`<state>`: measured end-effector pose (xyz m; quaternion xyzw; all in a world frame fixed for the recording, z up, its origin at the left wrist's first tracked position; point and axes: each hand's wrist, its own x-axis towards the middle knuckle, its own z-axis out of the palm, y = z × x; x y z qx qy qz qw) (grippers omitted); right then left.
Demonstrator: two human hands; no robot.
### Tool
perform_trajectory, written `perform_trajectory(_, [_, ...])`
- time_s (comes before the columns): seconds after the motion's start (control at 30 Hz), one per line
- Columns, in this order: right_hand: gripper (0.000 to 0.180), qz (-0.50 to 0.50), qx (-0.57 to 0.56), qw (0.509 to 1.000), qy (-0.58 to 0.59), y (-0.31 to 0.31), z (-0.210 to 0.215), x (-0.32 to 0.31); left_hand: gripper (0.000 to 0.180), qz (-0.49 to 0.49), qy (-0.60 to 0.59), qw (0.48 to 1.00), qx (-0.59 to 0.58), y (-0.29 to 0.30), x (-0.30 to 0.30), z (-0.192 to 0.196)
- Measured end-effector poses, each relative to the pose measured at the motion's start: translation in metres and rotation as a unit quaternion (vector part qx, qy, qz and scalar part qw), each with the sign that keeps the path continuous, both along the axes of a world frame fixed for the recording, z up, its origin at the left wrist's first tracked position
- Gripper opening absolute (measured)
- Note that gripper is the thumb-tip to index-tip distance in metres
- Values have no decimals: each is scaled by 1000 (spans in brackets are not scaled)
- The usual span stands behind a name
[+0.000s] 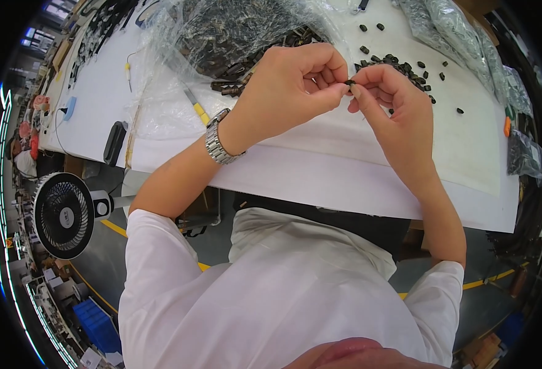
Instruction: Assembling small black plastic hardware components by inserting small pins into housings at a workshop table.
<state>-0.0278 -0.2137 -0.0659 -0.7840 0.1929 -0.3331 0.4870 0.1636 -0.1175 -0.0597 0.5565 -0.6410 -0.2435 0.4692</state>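
Above the white-covered table, my left hand (pixel 286 86) and my right hand (pixel 400 114) meet fingertip to fingertip. Both pinch a small black piece (pixel 349 82), mostly covered by the fingers; its exact kind is too small to make out. Just beyond my right hand lies a loose pile of small black pieces (pixel 400 63), with several more scattered around it. Behind my left hand a clear plastic bag (pixel 160 43) spreads over many dark, shiny parts (pixel 228 88). A tool with a yellow handle (pixel 200 113) and a metal shaft lies beside my left wrist.
A black oblong case (pixel 116 142) sits at the table's left edge, near a thin yellow-handled tool (pixel 128 69). Filled clear bags (pixel 449 31) lie at the far right, an orange-handled tool (pixel 507 126) at the right edge. Left of my arm stands a fan (pixel 66 215).
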Motion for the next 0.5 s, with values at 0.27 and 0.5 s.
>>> perform_trajectory(0.27, [8, -9, 48, 999, -24, -2, -1, -2, 11, 11, -25, 997, -67, 0, 1, 2])
perform_trajectory(0.5, [7, 3, 0, 1000, -26, 1, -1, -2, 11, 18, -70, 994, -79, 3, 1, 5])
